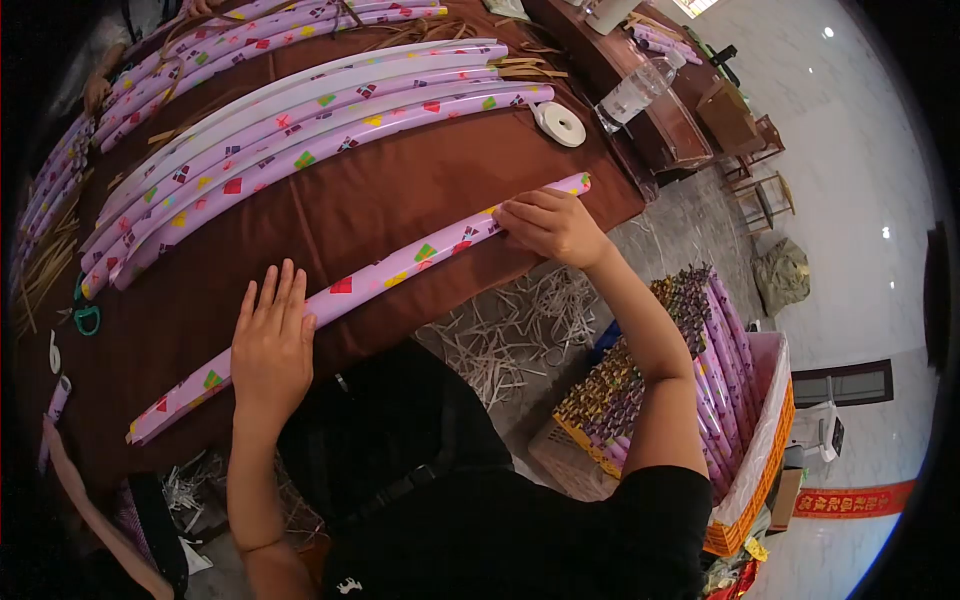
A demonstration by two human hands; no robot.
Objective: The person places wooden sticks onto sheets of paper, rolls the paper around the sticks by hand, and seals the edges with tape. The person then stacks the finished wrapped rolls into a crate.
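Note:
A roll of pink-purple wrapping paper point(375, 283) with red, green and yellow gift prints lies slantwise across the near part of the brown-covered table point(390, 195). Flat on its left part rests my left hand point(272, 350), fingers stretched out and holding nothing. Near the roll's far right end, my right hand point(552, 226) has its fingers curled and pinched onto the paper. Beyond it lie several more rolls point(330, 150) of the same print, side by side. A white roll of tape point(560, 125) sits by their right ends.
Teal-handled scissors point(87, 319) lie at the left. A plastic bottle point(635, 95) stands at the back right. On my right, an orange crate point(765, 480) holds many finished rolls, and paper shreds point(520, 330) litter the floor. Another person's arm point(100, 505) reaches in at lower left.

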